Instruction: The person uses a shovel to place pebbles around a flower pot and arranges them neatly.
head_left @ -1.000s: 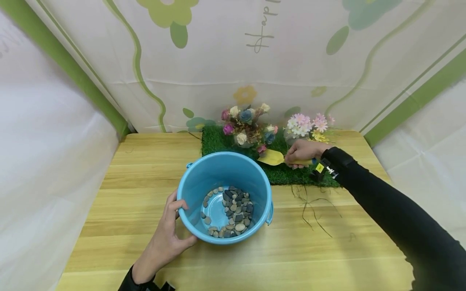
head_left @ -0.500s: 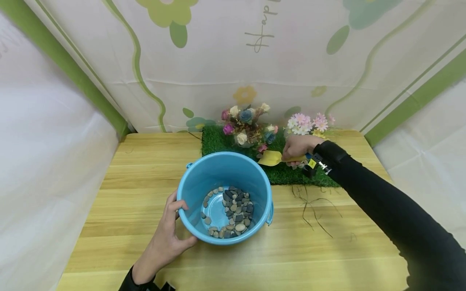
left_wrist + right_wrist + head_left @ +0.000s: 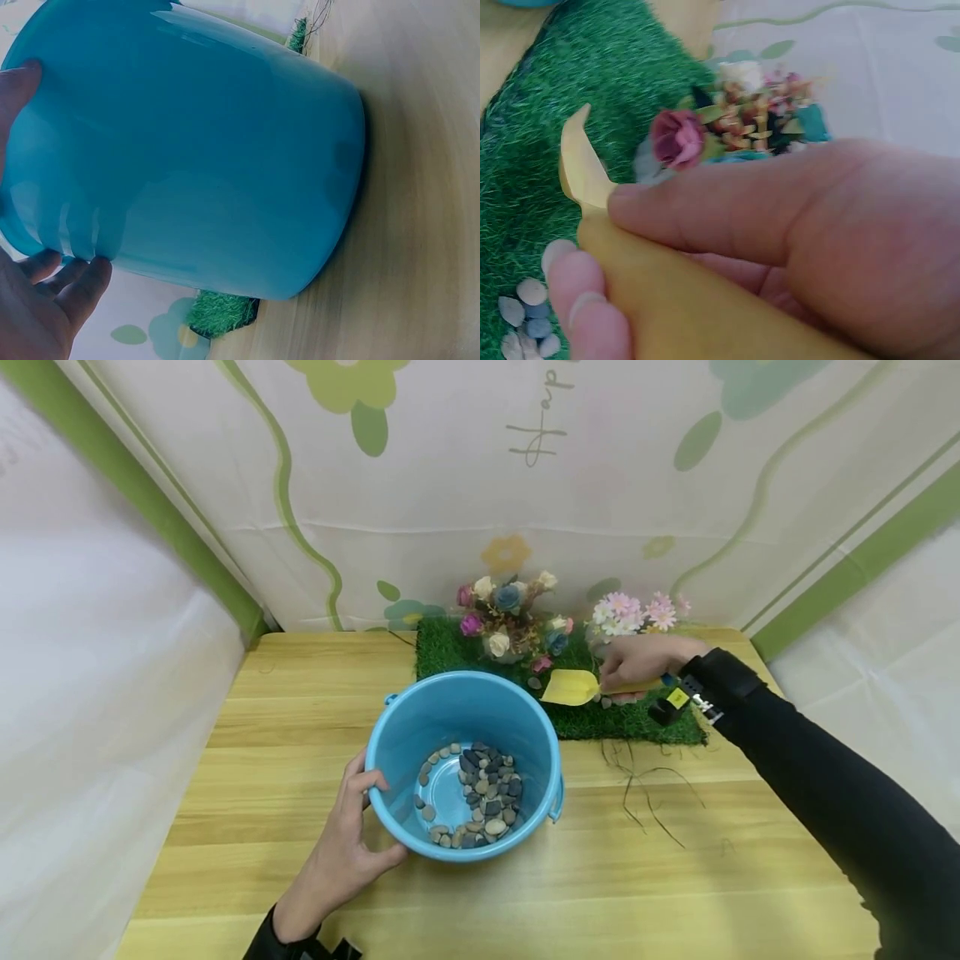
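My left hand [image 3: 345, 831] holds the near left side of a blue bucket [image 3: 465, 714], fingers hooked over the rim and thumb against the outside. Grey and tan pebbles [image 3: 491, 793] lie on the bucket's floor, mostly on its right. Past the bucket, my right hand [image 3: 648, 662] grips the handle of a small yellow garden trowel [image 3: 570, 687], its blade pointing left over the green artificial turf mat [image 3: 622, 725]. In the right wrist view, the thumb lies along the trowel's neck and a small cluster of pebbles [image 3: 532, 291] sits on the turf below the fingers.
Two bunches of artificial flowers stand on the mat: roses [image 3: 507, 600] at left and pink-and-white blossoms [image 3: 621, 610] behind my right hand. Dark thin strands [image 3: 630, 785] lie on the wooden table [image 3: 300, 718]. A patterned curtain [image 3: 442, 485] hangs close behind the mat.
My right hand with the trowel shifted slightly left, then back to the right over the mat. The left hand and the bucket stay in place.
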The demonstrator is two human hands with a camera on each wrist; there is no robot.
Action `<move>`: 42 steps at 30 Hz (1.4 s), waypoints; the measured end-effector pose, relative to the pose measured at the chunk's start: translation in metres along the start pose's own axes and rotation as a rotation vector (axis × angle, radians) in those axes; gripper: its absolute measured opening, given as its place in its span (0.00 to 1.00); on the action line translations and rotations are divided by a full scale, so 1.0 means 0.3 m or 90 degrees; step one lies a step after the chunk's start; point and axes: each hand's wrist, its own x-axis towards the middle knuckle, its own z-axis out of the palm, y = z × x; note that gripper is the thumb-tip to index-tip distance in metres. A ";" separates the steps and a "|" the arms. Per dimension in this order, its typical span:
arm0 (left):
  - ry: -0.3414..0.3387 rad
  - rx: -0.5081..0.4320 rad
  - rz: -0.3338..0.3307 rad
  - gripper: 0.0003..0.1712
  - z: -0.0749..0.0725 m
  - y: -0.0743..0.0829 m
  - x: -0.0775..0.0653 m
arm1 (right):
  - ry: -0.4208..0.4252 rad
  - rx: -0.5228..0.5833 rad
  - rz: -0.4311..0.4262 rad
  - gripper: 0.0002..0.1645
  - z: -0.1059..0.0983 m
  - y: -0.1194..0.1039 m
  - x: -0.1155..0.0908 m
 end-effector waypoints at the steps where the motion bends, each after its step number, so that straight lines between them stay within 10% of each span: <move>1: 0.000 -0.001 0.000 0.42 0.000 -0.001 -0.001 | -0.002 0.000 -0.005 0.21 -0.002 -0.004 -0.013; 21: -0.001 0.000 0.003 0.43 0.002 -0.005 0.003 | 0.164 -0.042 -0.082 0.20 -0.110 -0.235 -0.308; 36: -0.001 -0.004 0.000 0.43 0.004 -0.015 0.010 | 0.000 -0.123 -0.248 0.10 -0.054 -0.473 -0.099; 42: 0.000 -0.002 -0.005 0.43 0.005 -0.014 0.011 | -0.054 -0.188 -0.219 0.12 0.002 -0.548 0.014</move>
